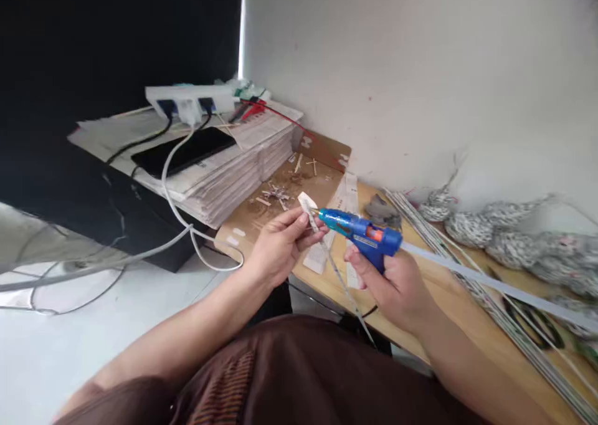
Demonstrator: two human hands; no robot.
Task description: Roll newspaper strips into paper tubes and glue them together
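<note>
My left hand [283, 244] pinches a small printed paper strip [307, 205] between thumb and fingers, with a long thin paper stick [343, 285] hanging from it down toward my lap. My right hand [395, 285] is wrapped round the handle of a blue glue gun [362, 232]. The gun points left, its nozzle touching or very close to the paper strip. A long whitish glue stick [490, 281] extends from the back of the gun to the right.
Stacked paper [243, 179] carries a black phone [184, 151] and a white power strip [191, 95]. Cardboard [327, 151] holds paper scraps [275, 193]. Long paper rods [514, 338], scissors [535, 322] and woven paper pieces [509, 241] lie right on the wooden table [430, 325].
</note>
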